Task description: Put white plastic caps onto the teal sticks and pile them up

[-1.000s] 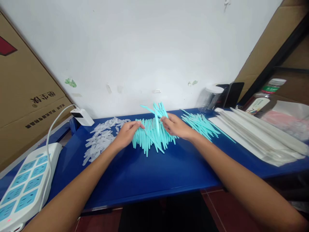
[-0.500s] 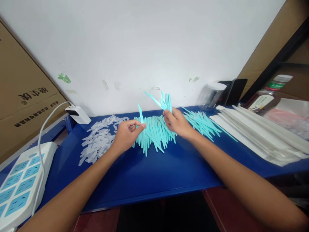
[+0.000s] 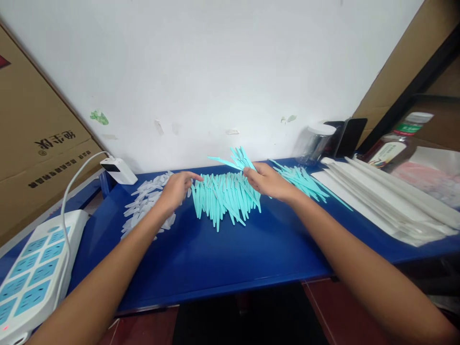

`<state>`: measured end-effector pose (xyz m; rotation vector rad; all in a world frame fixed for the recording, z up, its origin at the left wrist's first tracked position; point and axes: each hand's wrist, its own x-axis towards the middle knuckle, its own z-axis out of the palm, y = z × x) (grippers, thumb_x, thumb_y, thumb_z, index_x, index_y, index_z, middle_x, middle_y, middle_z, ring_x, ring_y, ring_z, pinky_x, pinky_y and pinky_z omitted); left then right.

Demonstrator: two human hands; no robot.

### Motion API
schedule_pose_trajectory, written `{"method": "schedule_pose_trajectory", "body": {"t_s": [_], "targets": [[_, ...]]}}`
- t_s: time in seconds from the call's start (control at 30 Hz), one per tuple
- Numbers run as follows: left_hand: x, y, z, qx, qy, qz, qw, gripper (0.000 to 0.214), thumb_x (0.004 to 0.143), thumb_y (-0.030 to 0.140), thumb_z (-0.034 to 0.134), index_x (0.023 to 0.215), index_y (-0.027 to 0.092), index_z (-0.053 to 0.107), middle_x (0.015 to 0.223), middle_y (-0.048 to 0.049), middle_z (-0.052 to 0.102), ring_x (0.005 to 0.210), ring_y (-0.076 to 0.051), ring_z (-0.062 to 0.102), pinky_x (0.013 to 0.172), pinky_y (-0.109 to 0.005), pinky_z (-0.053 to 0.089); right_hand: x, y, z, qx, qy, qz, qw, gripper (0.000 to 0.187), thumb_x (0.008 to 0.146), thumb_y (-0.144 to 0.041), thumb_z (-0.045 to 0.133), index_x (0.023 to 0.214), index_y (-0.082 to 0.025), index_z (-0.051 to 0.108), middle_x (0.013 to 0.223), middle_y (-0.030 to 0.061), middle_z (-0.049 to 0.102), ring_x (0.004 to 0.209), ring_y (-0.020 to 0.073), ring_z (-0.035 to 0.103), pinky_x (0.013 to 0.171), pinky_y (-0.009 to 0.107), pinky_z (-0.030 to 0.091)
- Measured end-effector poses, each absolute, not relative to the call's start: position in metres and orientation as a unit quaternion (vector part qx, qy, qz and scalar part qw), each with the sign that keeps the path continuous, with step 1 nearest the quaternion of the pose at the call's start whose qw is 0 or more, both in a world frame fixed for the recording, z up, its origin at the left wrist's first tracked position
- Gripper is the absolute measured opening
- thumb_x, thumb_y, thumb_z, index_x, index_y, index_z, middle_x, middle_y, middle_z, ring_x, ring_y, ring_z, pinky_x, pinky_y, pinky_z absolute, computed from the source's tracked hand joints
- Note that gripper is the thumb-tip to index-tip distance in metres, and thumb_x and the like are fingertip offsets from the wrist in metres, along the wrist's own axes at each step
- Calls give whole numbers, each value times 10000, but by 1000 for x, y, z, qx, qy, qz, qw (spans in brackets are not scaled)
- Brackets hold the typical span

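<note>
My right hand [image 3: 266, 181] grips a fanned teal bunch [image 3: 241, 158] above the right end of the teal row [image 3: 223, 199] at twelve o'clock. My left hand [image 3: 176, 190] is loose, index finger stretched towards the row's left end, near the white pile [image 3: 145, 197] at eleven. Another teal pile [image 3: 302, 182] lies at one.

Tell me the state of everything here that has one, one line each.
Right hand: closed on the held turquoise bunch.
Held turquoise bunch: fanned out, one piece sticking out sideways.
Left hand: index finger extended, no piece visible in it.
Turquoise row: side by side, partly overlapping.
Turquoise pile: loose, crisscrossed.
Pale pieces: loosely spread, partly hidden.
White device: plugged in.
Power strip: red light lit.
Jar: lidded.
Bottle: capped.
</note>
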<state>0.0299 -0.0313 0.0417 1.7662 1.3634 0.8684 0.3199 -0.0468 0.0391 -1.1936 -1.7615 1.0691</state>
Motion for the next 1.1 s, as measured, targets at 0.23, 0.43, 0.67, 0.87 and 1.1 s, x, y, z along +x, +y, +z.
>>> {"method": "schedule_pose_trajectory", "body": {"t_s": [0.23, 0.43, 0.67, 0.87, 1.1], "targets": [[8, -22, 49, 632, 474, 411, 456, 583, 893, 327, 642, 1431, 114, 570, 848, -28, 626, 560, -89, 388, 508, -250, 339, 320, -48, 40, -466, -701, 413, 347, 265, 1035, -409, 448, 856, -218, 483, 643, -39, 360, 534, 121, 312, 528, 268, 288], [14, -22, 39, 708, 471, 401, 340, 579, 840, 526, 774, 1231, 111, 674, 970, -160, 792, 748, -220, 699, 596, -308, 529, 321, -55, 51, -452, -723, 416, 316, 281, 1033, -381, 459, 806, -224, 408, 656, -35, 375, 548, 115, 319, 531, 265, 293], [14, -20, 40, 715, 483, 421, 280, 406, 826, 520, 801, 966, 139, 815, 789, -91, 770, 646, -174, 653, 542, -263, 504, 325, -56, 56, -450, -776, 350, 271, 294, 1041, -396, 442, 809, -218, 419, 685, -26, 455, 611, 129, 401, 590, 270, 329], [14, -21, 40, 686, 460, 460, 327, 460, 841, 503, 795, 1135, 149, 815, 949, -113, 793, 707, -176, 655, 565, -268, 530, 329, -51, 53, -448, -798, 306, 262, 335, 1050, -441, 419, 807, -211, 418, 697, -17, 468, 625, 132, 399, 604, 276, 318], [17, -25, 44, 684, 460, 450, 344, 452, 791, 470, 851, 1134, 177, 821, 839, -83, 793, 714, -191, 688, 590, -275, 529, 330, -47, 48, -430, -799, 323, 270, 333, 1055, -435, 421, 806, -213, 413, 680, -18, 465, 600, 128, 393, 577, 275, 313]]}}
